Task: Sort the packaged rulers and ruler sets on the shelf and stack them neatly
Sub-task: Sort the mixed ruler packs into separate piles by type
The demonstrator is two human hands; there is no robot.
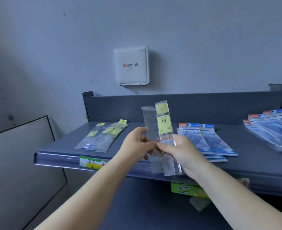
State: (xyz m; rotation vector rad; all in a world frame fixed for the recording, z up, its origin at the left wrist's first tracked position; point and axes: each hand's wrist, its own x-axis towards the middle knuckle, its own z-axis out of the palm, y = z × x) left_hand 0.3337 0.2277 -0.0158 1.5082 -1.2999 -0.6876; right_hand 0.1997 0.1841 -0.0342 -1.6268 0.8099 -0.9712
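Observation:
Above the front of the grey shelf (153, 170) I hold two clear-packaged rulers upright, side by side. My left hand (135, 141) grips the plain clear ruler pack (149, 123). My right hand (181, 150) pinches the ruler pack with the yellow label (164, 123), its thumb on the front. The two packs touch near my fingertips. A loose pile of yellow-labelled ruler packs (102, 136) lies on the shelf to the left. Blue ruler sets (206, 140) are stacked to the right, with a second fanned pile of blue sets (269, 128) at the far right.
A white box (131, 65) is fixed to the wall above the shelf's grey back panel (203, 107). A yellow price tag (92, 162) sits on the shelf's front edge. Below the shelf a green package (186, 190) shows. A pale panel (21, 155) stands at the left.

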